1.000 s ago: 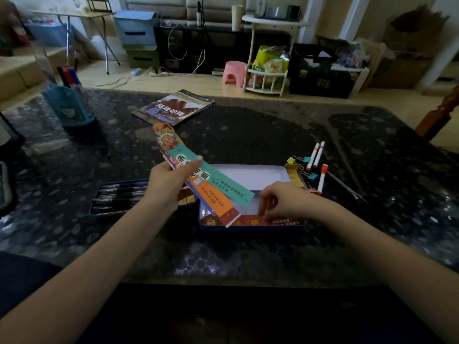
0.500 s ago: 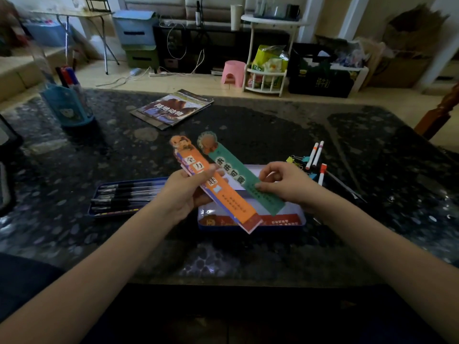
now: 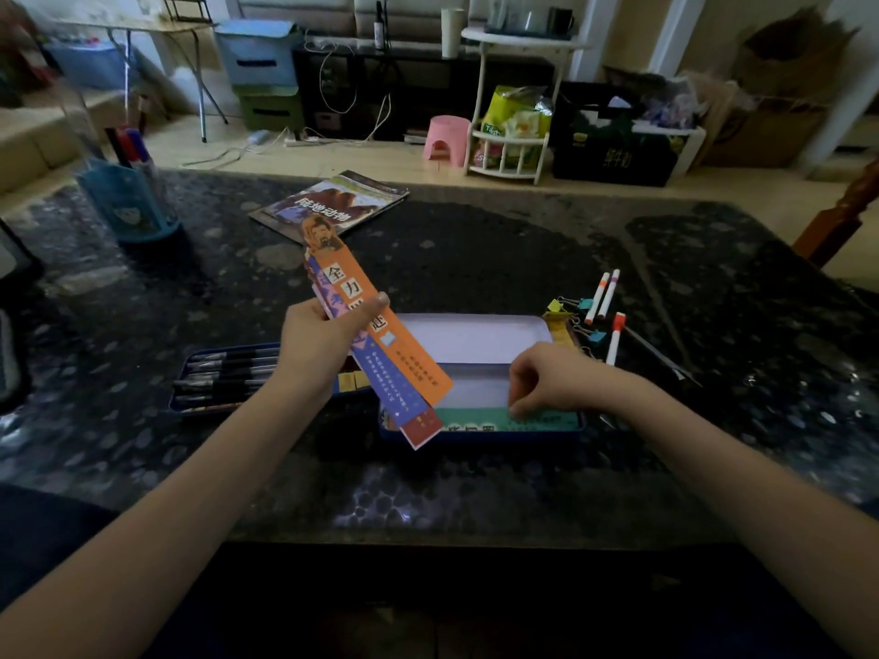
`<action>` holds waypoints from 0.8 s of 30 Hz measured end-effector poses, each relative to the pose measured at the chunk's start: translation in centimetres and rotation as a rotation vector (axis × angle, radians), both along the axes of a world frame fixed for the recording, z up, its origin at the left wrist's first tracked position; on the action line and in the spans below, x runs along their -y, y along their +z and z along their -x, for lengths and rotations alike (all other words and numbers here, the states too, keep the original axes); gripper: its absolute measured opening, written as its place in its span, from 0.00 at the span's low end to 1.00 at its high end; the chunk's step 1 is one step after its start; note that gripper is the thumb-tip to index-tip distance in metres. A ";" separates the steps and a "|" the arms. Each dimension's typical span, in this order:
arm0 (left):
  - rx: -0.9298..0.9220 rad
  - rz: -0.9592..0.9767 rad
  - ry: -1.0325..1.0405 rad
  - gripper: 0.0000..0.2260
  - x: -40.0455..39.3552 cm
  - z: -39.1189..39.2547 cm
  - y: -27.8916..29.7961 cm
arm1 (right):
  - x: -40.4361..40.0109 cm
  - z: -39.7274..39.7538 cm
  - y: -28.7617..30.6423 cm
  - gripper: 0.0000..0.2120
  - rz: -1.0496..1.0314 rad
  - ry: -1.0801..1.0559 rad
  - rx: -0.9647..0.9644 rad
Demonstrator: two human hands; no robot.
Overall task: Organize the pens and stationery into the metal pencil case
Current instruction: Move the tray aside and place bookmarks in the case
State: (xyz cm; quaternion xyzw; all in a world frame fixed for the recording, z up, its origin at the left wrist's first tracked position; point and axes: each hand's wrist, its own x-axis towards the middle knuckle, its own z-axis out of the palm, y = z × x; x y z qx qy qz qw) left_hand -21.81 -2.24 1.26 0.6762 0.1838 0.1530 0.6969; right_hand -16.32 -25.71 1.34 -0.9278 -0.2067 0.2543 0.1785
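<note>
The open metal pencil case (image 3: 475, 337) lies in the middle of the dark table, its white inside showing. My left hand (image 3: 323, 347) grips a fan of bookmarks (image 3: 380, 340), an orange one on top, held tilted above the case's left end. My right hand (image 3: 551, 378) pinches the right end of a green bookmark (image 3: 480, 417) that lies flat along the case's near wall. A second tray (image 3: 223, 378) to the left holds several black pens. Three markers (image 3: 606, 302) and several binder clips (image 3: 578, 321) lie right of the case.
A blue pen holder (image 3: 128, 202) stands at the far left and a magazine (image 3: 333, 209) lies beyond the case. A thin dark pen (image 3: 661, 356) lies right of the markers. The table's near edge runs just below my forearms.
My right hand has taken the green bookmark from the fan and lowered it into the case. My left hand has lifted the other bookmarks slightly and turned them more upright.
</note>
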 end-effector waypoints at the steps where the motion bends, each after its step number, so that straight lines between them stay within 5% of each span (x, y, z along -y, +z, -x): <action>1: 0.003 -0.010 -0.009 0.09 0.2 0.1 0.0 | -0.1 0.1 -0.1 0.07 0.006 0.009 -0.001; 5: 0.000 -0.005 -0.033 0.07 0.7 0.3 -0.2 | -0.3 0.4 -0.3 0.08 0.041 0.055 0.030; 8: -0.027 0.020 -0.057 0.06 1.5 0.4 -0.4 | -0.9 0.8 0.2 0.05 -0.209 -0.029 0.133; 12: -0.026 0.029 -0.132 0.05 2.8 0.8 -0.5 | -2.5 2.5 1.8 0.07 -0.624 -0.241 -0.257; 16: -0.093 0.005 -0.187 0.06 3.6 0.9 -1.0 | -2.9 3.4 1.3 0.08 -0.605 -0.202 -0.290; 19: -0.242 0.229 -0.280 0.07 3.4 0.7 -0.7 | -2.3 2.6 1.1 0.08 -0.577 -0.282 -0.259; 24: -0.300 0.400 -0.292 0.09 1.6 -0.1 0.6 | -0.5 0.3 1.1 0.03 -0.444 -0.336 -0.001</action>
